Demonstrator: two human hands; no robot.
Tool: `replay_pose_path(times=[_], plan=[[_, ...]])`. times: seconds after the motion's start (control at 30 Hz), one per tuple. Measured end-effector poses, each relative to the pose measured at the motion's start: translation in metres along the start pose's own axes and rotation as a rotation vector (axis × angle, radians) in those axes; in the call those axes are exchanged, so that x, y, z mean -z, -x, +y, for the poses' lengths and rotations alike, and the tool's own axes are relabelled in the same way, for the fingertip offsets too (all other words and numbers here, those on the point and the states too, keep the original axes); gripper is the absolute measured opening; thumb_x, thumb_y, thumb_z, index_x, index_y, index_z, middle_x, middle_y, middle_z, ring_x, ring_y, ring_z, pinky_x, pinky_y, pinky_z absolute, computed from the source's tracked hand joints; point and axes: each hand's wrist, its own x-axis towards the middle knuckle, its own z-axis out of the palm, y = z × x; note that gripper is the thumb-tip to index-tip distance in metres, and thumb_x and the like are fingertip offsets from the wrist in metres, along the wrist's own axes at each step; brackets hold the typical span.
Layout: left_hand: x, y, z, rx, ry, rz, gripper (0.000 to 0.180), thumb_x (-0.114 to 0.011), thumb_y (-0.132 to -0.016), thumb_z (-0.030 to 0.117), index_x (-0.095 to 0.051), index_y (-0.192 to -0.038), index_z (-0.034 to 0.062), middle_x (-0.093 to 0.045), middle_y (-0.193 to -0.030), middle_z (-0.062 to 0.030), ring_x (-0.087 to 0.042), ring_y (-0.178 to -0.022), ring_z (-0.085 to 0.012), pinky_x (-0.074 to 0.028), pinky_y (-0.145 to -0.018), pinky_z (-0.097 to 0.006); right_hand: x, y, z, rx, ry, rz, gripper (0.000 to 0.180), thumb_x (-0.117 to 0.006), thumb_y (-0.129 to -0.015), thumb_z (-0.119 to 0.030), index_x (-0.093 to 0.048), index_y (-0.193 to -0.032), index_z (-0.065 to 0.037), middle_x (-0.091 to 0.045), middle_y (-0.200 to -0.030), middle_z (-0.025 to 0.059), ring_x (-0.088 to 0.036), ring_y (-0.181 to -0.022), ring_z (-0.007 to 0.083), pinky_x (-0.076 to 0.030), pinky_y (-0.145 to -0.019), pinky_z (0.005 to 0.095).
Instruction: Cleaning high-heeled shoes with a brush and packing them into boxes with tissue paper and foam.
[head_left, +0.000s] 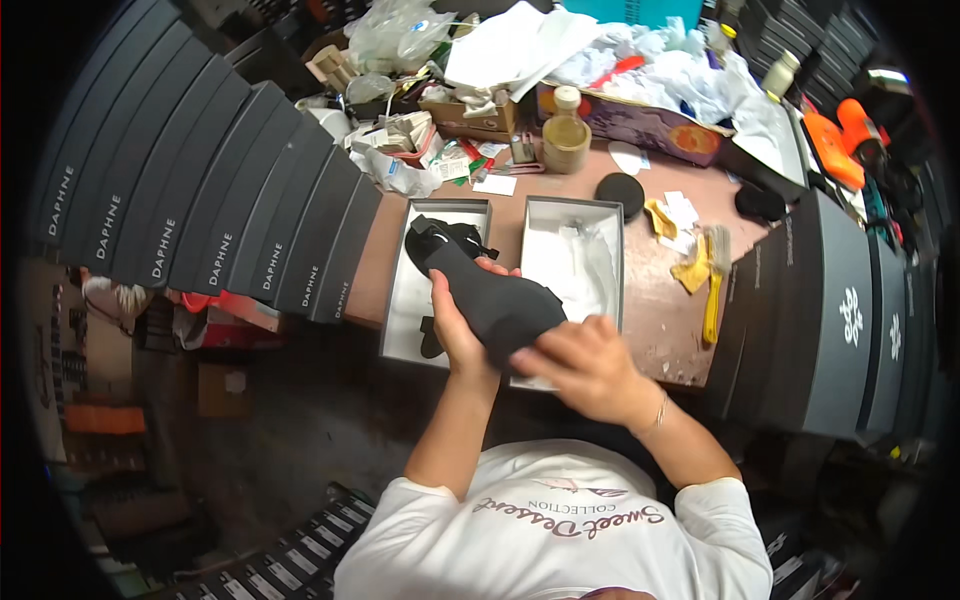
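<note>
My left hand holds a black shoe from underneath, sole side up, above two open boxes. My right hand presses on the shoe's near end with its fingers closed over it. The shoe's straps hang over the left open box, which is white inside and has another dark piece lying in it. The right open box holds white tissue paper.
A row of dark shoe boxes stands at the left, more dark boxes at the right. On the brown table lie a yellow-handled brush, a round black lid, a jar, yellow rags and heaped paper and plastic at the back.
</note>
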Motion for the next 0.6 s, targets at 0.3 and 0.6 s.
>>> replay_pose_path(times=[0.3, 0.6], plan=[[0.007, 0.05, -0.004, -0.032, -0.285, -0.255, 0.063, -0.03, -0.093, 0.063, -0.052, -0.097, 0.0038, -0.058, -0.083, -0.0098, -0.06, -0.082, -0.0234, -0.049, -0.079, -0.036, -0.002, 0.036, -0.019, -0.362, -0.051, 0.02, 0.029, -0.063, -0.076, -0.002, -0.065, -0.104, -0.008, -0.058, -0.092, 0.0052, -0.057, -0.08, 0.0213, -0.044, -0.068, 0.0342], [0.076, 0.075, -0.006, -0.179, -0.718, -0.405, 0.062, -0.027, -0.097, 0.056, -0.05, -0.116, 0.0026, -0.059, -0.104, -0.0118, -0.061, -0.09, -0.0188, -0.051, -0.085, -0.034, 0.013, 0.025, -0.05, -0.227, -0.552, -0.257, 0.039, -0.064, -0.072, 0.003, -0.064, -0.11, -0.007, -0.058, -0.095, 0.0116, -0.058, -0.085, 0.0293, -0.046, -0.074, 0.0383]])
